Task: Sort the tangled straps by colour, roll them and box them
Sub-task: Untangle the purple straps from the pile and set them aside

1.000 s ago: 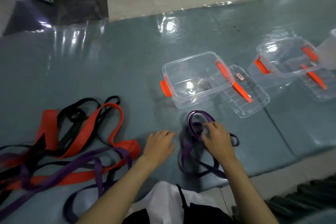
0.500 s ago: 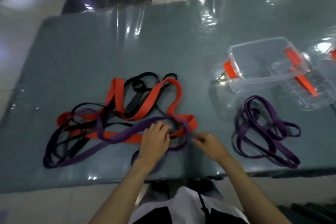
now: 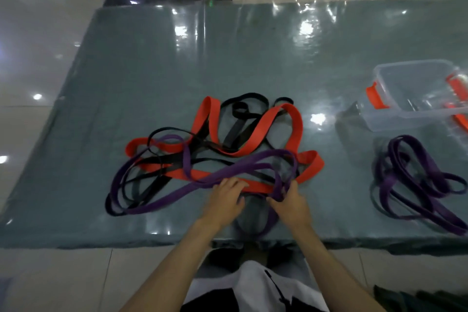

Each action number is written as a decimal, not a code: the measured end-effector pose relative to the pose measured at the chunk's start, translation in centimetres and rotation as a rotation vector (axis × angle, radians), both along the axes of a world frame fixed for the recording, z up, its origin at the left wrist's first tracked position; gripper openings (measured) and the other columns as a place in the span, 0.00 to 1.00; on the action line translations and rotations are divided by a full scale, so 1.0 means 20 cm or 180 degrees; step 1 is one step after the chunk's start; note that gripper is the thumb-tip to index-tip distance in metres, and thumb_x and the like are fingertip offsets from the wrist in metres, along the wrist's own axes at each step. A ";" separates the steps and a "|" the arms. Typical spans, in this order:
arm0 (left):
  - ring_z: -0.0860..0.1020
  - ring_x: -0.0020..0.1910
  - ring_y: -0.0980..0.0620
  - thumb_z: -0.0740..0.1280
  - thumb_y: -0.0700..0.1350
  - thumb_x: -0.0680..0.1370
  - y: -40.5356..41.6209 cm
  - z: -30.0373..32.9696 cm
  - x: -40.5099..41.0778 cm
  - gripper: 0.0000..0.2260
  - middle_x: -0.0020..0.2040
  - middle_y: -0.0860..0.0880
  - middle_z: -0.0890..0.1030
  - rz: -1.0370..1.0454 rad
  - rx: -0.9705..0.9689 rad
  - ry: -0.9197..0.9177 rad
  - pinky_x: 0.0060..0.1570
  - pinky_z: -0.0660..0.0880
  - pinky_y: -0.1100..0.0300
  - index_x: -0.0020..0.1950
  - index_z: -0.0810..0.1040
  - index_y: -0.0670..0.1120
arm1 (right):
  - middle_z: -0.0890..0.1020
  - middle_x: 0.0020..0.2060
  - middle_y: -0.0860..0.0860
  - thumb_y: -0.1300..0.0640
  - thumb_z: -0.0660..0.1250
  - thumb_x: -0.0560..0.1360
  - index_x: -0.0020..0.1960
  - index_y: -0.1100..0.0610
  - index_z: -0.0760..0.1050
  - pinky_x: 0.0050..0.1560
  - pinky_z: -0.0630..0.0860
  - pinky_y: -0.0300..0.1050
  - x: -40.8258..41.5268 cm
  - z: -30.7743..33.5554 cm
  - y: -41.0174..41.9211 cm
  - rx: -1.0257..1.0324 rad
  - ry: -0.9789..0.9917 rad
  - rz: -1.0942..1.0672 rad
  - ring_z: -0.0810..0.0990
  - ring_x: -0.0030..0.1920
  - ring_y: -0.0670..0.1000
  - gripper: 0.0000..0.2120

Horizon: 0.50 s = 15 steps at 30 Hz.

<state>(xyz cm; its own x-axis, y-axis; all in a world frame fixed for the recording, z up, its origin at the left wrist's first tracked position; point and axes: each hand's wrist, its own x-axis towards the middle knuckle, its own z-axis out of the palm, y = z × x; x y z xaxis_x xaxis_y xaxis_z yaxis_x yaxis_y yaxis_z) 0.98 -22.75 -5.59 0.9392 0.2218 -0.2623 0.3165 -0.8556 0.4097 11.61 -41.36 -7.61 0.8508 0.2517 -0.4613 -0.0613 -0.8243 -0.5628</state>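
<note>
We fear our right hand (image 3: 291,206), fingers pinching the purple strap (image 3: 162,200), drags the red strap (image 3: 255,187) under our left hand (image 3: 224,201)'s loosely spread fingers.

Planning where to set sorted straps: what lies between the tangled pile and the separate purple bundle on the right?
In the head view, only bare mat lies between the tangled pile and the purple bundle.

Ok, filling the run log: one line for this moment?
sorting | left hand on purple strap | right hand grips it | box empty
</note>
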 end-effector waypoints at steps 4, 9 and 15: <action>0.74 0.69 0.47 0.69 0.42 0.78 0.20 -0.02 -0.08 0.22 0.68 0.51 0.77 0.0097 0.0140 -0.0144 0.65 0.69 0.51 0.73 0.76 0.50 | 0.85 0.50 0.60 0.55 0.78 0.73 0.60 0.58 0.70 0.43 0.78 0.54 -0.09 0.00 0.06 -0.0064 -0.0229 0.0010 0.85 0.50 0.66 0.22; 0.70 0.74 0.48 0.71 0.44 0.77 0.44 -0.07 -0.19 0.31 0.72 0.50 0.74 0.0289 0.0480 0.0264 0.76 0.62 0.50 0.79 0.67 0.52 | 0.82 0.43 0.51 0.57 0.76 0.73 0.58 0.56 0.72 0.43 0.73 0.48 -0.07 0.12 0.12 0.0580 -0.0443 -0.0323 0.82 0.44 0.59 0.18; 0.66 0.78 0.49 0.70 0.43 0.77 0.58 -0.10 -0.33 0.30 0.78 0.52 0.68 0.0009 0.0942 0.0640 0.76 0.59 0.42 0.79 0.68 0.52 | 0.80 0.37 0.52 0.61 0.74 0.75 0.48 0.55 0.75 0.39 0.75 0.40 0.09 0.34 0.21 0.1381 -0.0878 -0.0304 0.76 0.35 0.43 0.08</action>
<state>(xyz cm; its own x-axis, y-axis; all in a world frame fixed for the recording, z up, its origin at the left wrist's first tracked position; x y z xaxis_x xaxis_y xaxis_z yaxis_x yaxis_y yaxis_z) -5.62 -11.24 -7.58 0.8746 0.3183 -0.3658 0.3681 -0.9269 0.0736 13.41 -37.12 -0.74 0.9545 0.2853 -0.0873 0.0739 -0.5096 -0.8573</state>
